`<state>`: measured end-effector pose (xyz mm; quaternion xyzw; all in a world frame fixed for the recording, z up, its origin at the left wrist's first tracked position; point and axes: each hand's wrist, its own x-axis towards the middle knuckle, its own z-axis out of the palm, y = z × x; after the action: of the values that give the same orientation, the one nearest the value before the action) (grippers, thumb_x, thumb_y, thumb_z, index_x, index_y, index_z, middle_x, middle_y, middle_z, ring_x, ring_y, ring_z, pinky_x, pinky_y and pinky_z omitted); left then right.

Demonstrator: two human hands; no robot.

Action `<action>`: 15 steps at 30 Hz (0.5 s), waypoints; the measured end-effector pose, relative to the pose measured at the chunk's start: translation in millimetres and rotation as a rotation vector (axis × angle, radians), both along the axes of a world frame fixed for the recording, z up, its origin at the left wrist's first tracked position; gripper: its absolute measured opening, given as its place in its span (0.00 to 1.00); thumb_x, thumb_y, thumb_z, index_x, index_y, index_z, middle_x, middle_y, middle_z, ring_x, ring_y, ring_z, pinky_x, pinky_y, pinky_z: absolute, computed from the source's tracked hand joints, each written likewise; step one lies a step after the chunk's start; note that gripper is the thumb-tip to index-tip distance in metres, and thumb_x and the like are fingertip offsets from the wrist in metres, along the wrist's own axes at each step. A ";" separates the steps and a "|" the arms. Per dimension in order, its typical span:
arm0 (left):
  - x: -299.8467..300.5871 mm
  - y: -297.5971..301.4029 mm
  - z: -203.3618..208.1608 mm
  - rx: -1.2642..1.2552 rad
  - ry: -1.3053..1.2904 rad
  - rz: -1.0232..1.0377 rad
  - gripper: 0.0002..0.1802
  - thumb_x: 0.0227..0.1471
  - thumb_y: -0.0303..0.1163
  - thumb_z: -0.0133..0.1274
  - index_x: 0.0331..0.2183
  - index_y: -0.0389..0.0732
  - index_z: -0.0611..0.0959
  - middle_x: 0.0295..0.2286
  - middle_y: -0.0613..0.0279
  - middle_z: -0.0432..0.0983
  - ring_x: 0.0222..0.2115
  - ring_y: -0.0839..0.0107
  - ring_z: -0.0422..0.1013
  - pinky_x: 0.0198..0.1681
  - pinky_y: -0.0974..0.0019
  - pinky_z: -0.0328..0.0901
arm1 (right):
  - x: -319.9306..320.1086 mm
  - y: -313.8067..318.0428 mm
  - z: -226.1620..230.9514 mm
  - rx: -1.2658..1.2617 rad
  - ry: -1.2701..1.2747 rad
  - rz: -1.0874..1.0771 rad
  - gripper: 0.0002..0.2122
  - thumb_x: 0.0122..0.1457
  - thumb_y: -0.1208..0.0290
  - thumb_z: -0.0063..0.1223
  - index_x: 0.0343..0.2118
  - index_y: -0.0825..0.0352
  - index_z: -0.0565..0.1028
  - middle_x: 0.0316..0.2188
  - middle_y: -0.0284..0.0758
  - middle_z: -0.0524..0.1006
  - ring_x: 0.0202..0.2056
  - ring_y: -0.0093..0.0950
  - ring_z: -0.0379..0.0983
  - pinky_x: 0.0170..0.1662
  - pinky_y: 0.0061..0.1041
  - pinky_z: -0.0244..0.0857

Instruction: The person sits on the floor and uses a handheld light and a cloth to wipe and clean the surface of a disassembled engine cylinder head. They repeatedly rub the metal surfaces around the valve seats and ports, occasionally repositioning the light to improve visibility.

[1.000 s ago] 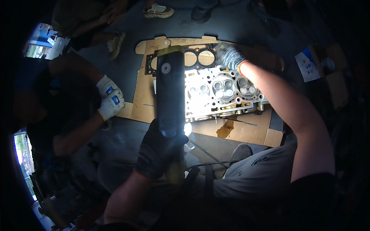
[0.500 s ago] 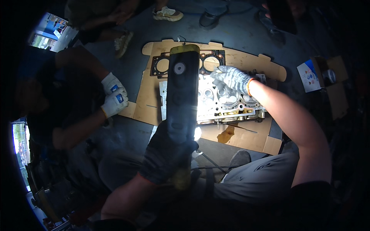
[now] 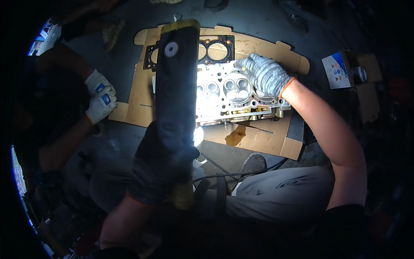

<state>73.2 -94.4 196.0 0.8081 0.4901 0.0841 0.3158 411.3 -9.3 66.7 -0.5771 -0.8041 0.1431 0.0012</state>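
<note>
My left hand (image 3: 161, 162), in a dark glove, grips a long black and yellow work light (image 3: 176, 86) that stands tall in front of me. Its beam falls on a metal cylinder head (image 3: 235, 88) lying on flattened cardboard (image 3: 140, 93). Over the right part of the cylinder head is my right hand (image 3: 265, 75), in a grey-and-white knit glove. Its fingers reach toward the far edge, apart and partly bent, with the tips partly hidden. Beyond the head lies a dark head gasket (image 3: 217, 49) with large round holes; the light covers its middle-left part.
At left, another person's white-gloved hands (image 3: 101, 97) are held together. An open carton (image 3: 338, 71) with a can inside stands on the floor at right. A dark cable (image 3: 241, 175) runs near my shoe (image 3: 254, 164). An oil stain (image 3: 235, 135) marks the cardboard's near side.
The whole view has shifted, so the scene sits further left and up. The work light has moved left off the cylinder head, uncovering more of it. My right hand has moved rightward over the head.
</note>
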 end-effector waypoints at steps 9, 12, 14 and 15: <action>6.6 30.4 -14.9 0.108 0.011 -0.132 0.21 0.46 0.39 0.67 0.41 0.40 0.83 0.46 0.47 0.72 0.45 0.50 0.71 0.41 0.53 0.73 | 1.0 -23.5 -16.9 -0.022 -0.088 0.007 0.20 0.58 0.71 0.62 0.55 0.57 0.80 0.48 0.45 0.74 0.49 0.42 0.74 0.55 0.38 0.71; 15.8 35.7 -32.1 -0.036 -0.044 -0.019 0.23 0.45 0.38 0.69 0.43 0.40 0.83 0.46 0.47 0.72 0.44 0.49 0.71 0.42 0.52 0.73 | 5.6 -19.8 -31.2 -0.033 -0.022 -0.015 0.18 0.60 0.72 0.60 0.54 0.59 0.81 0.51 0.45 0.76 0.49 0.41 0.75 0.57 0.35 0.70; 17.9 38.9 -37.4 -0.036 0.029 -0.060 0.24 0.45 0.38 0.68 0.44 0.40 0.83 0.46 0.46 0.72 0.43 0.48 0.72 0.41 0.52 0.73 | 0.4 -14.8 -42.4 -0.124 0.032 -0.186 0.16 0.64 0.72 0.56 0.54 0.61 0.80 0.50 0.44 0.77 0.51 0.40 0.74 0.59 0.34 0.69; 18.6 40.7 -38.9 -0.036 0.065 -0.081 0.24 0.45 0.39 0.68 0.44 0.40 0.83 0.46 0.46 0.72 0.43 0.48 0.72 0.41 0.52 0.73 | -2.6 -11.3 -46.3 -0.129 0.042 -0.215 0.15 0.66 0.72 0.53 0.54 0.61 0.80 0.49 0.44 0.78 0.54 0.39 0.73 0.61 0.33 0.68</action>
<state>91.8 -53.7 157.2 0.8237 0.4686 0.0362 0.3172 408.7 -20.6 20.4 -0.6556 -0.7266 0.2054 -0.0038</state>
